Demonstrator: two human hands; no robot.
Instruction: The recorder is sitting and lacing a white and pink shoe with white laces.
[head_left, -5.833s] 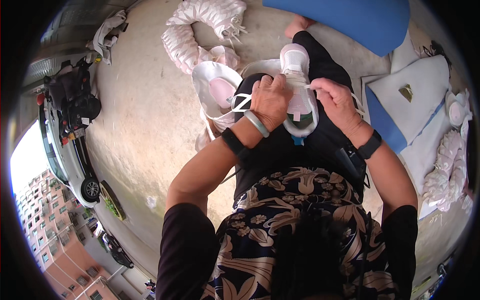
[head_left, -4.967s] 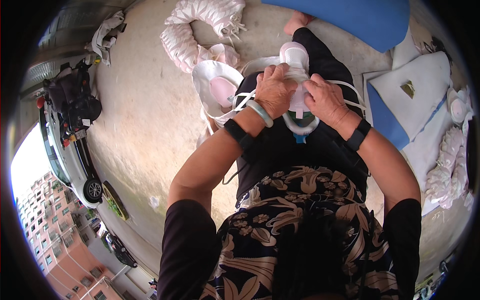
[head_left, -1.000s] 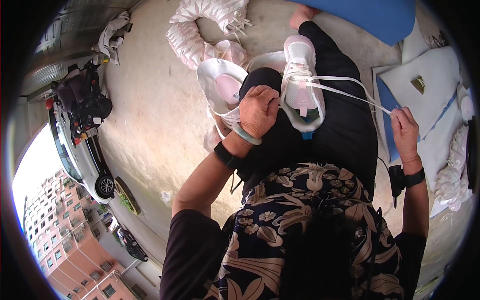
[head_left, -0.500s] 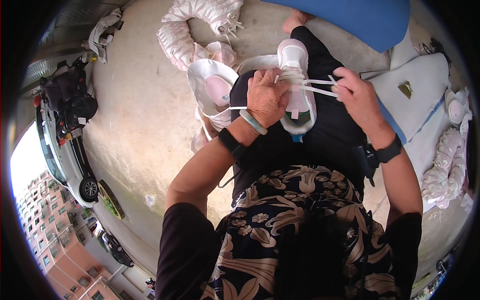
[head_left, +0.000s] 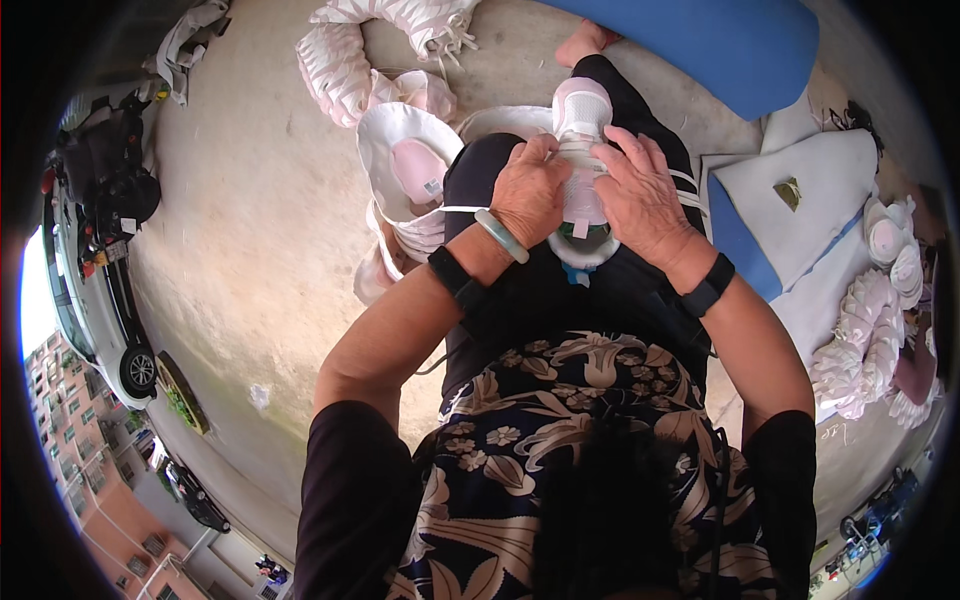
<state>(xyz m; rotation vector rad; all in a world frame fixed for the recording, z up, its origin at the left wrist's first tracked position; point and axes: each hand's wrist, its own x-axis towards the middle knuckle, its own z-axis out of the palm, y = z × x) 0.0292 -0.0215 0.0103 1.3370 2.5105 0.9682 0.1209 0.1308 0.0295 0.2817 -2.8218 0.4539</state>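
Observation:
A white and pink sneaker upper (head_left: pixel 582 107) rests on my thighs, its toe pointing away from me and its pink tongue facing up. My left hand (head_left: pixel 530 187) grips its left lacing edge with bent fingers. A white lace (head_left: pixel 462 209) runs out to the left from under that hand. On the opposite edge, my right hand (head_left: pixel 645 197) pinches the upper beside the eyelets, fingers curled over it. Loose white lace strands (head_left: pixel 690 190) trail out to the right past my right hand. My fingers cover most of the eyelets, so the lacing itself is largely hidden.
Beside my left knee stands a nested stack of white uppers (head_left: pixel 372 135), with a curved row of more (head_left: pixel 333 75) farther off. Other uppers (head_left: pixel 862 330) lie at the right near white-and-blue sheeting (head_left: pixel 800 200). A blue sheet (head_left: pixel 730 50) lies ahead; a scooter (head_left: pixel 105 170) stands at the left.
My right hand has moved left from the pulled-out lace ends onto the upper's right edge. The laces now hang slack to the right. My left hand stays on the upper.

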